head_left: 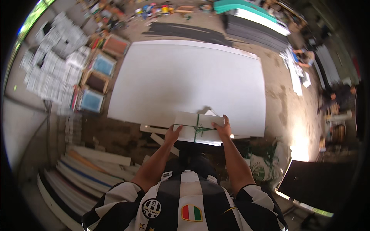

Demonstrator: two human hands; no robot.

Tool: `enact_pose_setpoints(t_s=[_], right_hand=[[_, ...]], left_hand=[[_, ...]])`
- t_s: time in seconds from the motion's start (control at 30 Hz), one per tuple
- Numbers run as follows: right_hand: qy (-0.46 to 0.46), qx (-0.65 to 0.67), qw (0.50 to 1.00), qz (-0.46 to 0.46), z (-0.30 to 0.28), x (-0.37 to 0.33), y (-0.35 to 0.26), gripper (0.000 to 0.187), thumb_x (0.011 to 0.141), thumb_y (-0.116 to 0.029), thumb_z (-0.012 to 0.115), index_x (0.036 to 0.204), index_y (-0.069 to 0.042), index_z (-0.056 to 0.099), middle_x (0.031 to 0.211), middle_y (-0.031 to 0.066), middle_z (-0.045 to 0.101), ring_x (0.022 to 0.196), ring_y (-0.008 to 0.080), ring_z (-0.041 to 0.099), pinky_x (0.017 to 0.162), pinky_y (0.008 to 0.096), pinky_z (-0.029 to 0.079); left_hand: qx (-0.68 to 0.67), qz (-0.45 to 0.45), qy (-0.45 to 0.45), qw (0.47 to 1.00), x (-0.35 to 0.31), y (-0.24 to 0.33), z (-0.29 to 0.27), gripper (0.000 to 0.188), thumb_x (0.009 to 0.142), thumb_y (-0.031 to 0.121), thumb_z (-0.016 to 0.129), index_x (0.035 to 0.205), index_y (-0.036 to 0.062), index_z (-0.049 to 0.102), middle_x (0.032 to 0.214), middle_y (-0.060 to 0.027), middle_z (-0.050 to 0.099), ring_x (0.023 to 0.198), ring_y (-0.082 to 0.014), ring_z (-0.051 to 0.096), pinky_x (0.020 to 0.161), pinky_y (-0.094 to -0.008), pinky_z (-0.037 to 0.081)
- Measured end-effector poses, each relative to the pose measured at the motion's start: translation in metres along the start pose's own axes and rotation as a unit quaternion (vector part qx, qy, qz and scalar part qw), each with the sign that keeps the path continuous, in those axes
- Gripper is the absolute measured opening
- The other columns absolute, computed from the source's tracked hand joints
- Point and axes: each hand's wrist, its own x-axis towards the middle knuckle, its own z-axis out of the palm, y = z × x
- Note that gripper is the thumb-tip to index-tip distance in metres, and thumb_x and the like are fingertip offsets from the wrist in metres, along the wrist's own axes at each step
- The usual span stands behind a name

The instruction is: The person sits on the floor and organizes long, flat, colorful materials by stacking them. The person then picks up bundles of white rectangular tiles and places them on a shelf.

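Between both hands I hold a stack of white sheets [185, 133], tied crosswise with green string [197, 129] knotted near the middle of its top. My left hand [173, 133] grips its left edge, with the thumb on the top face. On the right edge, my right hand [223, 128] has its thumb on top as well, and the fingers wrap round the side. The stack is over the near edge of a large white board [189, 77]. A small white piece [209, 112] shows just behind the stack. The undersides of the stack and my lower fingers are hidden.
Many white bundles [58, 57] are piled at the left, beside framed blue panels [103, 64]. Long boards [81, 173] lie at the lower left. Dark and green sheets [254, 27] are stacked at the far right. A white sack [266, 165] stands at the near right. Other people [304, 57] are at the right.
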Motion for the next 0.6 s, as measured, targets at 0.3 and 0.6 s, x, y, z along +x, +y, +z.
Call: enact_pose_setpoints(t_s=[0.3, 0.6], right_hand=[[-0.167, -0.072, 0.977, -0.114, 0.163, 0.035, -0.085, 0.091, 0.072, -0.034, 0.089, 0.147, -0.010, 0.043, 0.123, 0.0213, 0.065, 0.110, 0.0320, 0.065, 0.094, 0.0421, 0.053], [-0.300, -0.129, 0.933, -0.152, 0.367, -0.008, -0.188, 0.086, 0.072, -0.037, 0.087, 0.142, -0.011, 0.045, 0.121, 0.0234, 0.065, 0.109, 0.0359, 0.065, 0.094, 0.0440, 0.052]], left_hand=[[-0.087, -0.085, 0.173, 0.977, -0.004, -0.054, -0.124, 0.081, 0.090, 0.070, 0.056, 0.144, 0.0108, 0.055, 0.127, -0.0206, 0.068, 0.122, -0.0357, 0.063, 0.102, -0.0430, 0.048], [-0.218, -0.120, 0.283, 0.926, 0.011, -0.148, -0.281, 0.075, 0.091, 0.067, 0.056, 0.138, 0.0084, 0.062, 0.126, -0.0222, 0.068, 0.121, -0.0371, 0.063, 0.103, -0.0429, 0.047]])
